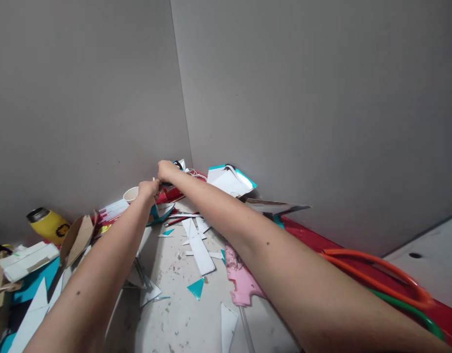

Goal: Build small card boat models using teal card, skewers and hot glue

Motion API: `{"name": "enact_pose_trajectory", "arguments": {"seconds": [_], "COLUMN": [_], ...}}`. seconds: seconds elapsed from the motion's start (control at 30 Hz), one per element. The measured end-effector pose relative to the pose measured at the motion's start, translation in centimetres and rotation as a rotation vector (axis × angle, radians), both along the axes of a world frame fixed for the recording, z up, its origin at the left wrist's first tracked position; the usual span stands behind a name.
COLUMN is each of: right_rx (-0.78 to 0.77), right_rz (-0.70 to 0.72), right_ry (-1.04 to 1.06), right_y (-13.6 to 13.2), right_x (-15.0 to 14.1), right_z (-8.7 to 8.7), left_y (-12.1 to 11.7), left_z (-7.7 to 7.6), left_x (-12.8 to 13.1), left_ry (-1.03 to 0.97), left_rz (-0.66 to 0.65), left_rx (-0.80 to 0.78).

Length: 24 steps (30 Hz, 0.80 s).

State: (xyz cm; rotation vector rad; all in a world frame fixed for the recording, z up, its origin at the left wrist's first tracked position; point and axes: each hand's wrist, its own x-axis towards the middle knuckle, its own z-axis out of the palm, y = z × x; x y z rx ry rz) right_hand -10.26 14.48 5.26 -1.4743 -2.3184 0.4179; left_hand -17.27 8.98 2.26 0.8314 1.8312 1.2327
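Observation:
Both my arms reach far out to the back corner of the table. My left hand (149,190) is closed beside a white paper cup (130,195). Just beyond it, my right hand (168,171) is closed too, with its fingers curled close to the left one. Whatever lies between the fingers is too small and hidden to name. Red material (170,194) and some white cord (196,173) lie around the hands. Below my left hand is a folded teal and white piece of card (162,214).
A pink glue gun (242,282) lies partly under my right forearm, among white card strips (199,247) and a teal triangle (196,288). A yellow bottle (51,226) and cardboard scraps crowd the left. Orange (376,267) and green (410,311) loops lie right. Grey walls (285,98) meet behind.

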Motion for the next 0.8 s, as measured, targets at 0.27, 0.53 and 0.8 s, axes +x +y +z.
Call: {"name": "enact_pose_trajectory", "arguments": {"seconds": [0.27, 0.53, 0.8], "right_rx": [0.040, 0.001, 0.102], "right_rz": [0.084, 0.183, 0.178], "right_ry": [0.098, 0.169, 0.089], "right_y": [0.2, -0.1, -0.5], "right_x": [1.6, 2.8, 2.8], "right_z": [-0.7, -0.4, 1.3], "left_y": [-0.1, -0.3, 0.0], "left_z": [0.5, 0.8, 0.7], "left_x": [-0.3, -0.2, -0.2], "left_ry": [-0.019, -0.018, -0.016], "left_rz": [-0.011, -0.010, -0.023], "left_rx": [-0.021, -0.035, -0.042]}}
